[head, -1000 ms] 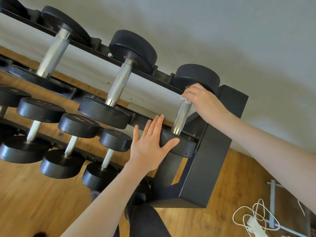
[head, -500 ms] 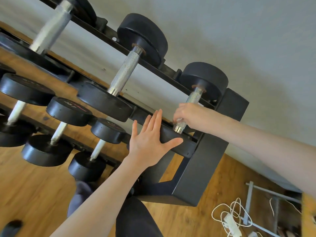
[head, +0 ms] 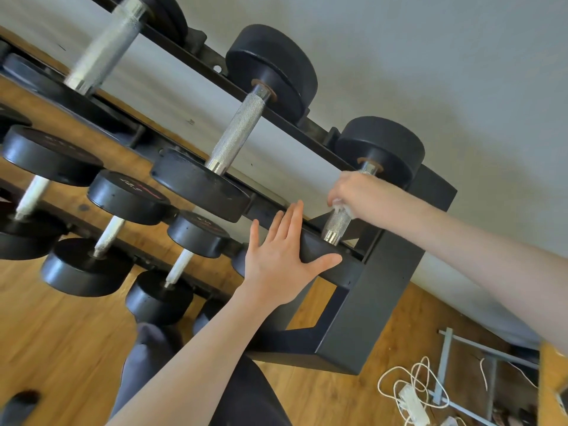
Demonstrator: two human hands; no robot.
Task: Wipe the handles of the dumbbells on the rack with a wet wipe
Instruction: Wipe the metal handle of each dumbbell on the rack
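**Right hand slides back up the handle**

Since half a second ago, the right hand (head: 359,195) has climbed the end dumbbell's handle (head: 336,224) towards the far head (head: 381,149), fingers clamped on the wet wipe (head: 341,209) around the bar. Nearer, the left hand (head: 282,259) lies flat, fingers apart, on the near head (head: 319,250). Beyond stands the rack (head: 375,302).

The right hand (head: 358,193) with the wet wipe (head: 341,208) has slid back up the handle (head: 336,224), toward the frame's upper right.
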